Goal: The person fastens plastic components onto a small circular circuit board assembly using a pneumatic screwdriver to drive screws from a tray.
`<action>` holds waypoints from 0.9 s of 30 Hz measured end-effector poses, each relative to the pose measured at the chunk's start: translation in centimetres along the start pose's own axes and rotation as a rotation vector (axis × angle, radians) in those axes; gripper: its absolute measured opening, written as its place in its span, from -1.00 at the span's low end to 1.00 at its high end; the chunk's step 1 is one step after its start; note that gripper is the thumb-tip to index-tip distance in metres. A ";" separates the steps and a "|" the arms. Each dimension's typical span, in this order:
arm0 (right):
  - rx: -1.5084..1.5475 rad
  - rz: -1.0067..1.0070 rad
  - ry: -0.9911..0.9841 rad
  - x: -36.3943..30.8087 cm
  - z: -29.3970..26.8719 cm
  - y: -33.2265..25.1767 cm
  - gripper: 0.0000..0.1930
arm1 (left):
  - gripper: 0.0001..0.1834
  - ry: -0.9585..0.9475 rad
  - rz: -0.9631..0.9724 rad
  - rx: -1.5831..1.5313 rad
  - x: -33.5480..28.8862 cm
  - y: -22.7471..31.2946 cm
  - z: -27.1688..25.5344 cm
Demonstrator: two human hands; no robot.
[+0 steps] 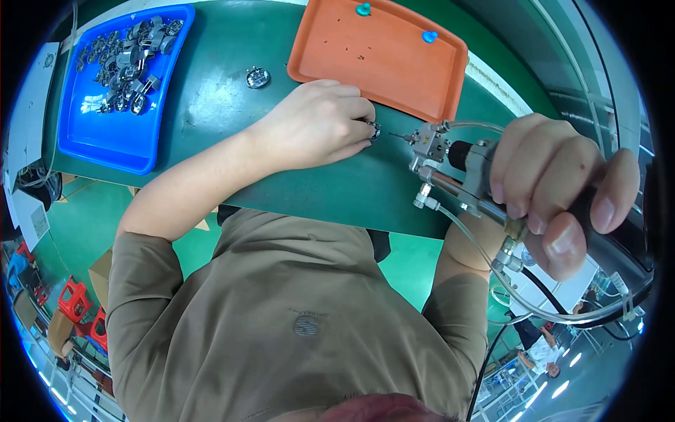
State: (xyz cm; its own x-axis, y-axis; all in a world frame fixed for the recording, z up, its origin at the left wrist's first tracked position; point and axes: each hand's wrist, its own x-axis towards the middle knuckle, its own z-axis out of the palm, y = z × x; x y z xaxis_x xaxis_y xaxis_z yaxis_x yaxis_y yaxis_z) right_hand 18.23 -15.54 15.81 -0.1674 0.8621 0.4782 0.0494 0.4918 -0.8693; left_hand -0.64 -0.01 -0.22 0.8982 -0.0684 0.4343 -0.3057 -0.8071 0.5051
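Our left hand (323, 126), fingers curled, pinches a small metal part (376, 131) over the desk (337, 190), near the orange tray (380, 70) — our right hand (552, 179) wraps a hose-fed tool (460, 186), needle (398, 134) facing the part. Desk surface stretches leftward to the blue tray (112, 144); our shirt's print (307, 324) is too small to read.
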 end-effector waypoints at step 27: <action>0.019 -0.041 -0.201 1.7 -0.3 2.0 -0.63 | -0.84 -0.063 -0.048 -0.019 0.0 0.3 -0.2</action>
State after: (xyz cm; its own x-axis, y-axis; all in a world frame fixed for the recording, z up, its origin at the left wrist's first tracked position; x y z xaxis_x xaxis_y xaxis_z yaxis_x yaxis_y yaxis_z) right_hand 18.37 -13.03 14.98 -0.3624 0.7989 0.4801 0.0203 0.5218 -0.8529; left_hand -0.78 -0.15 0.14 0.9299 -0.0673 0.3615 -0.2672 -0.7992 0.5384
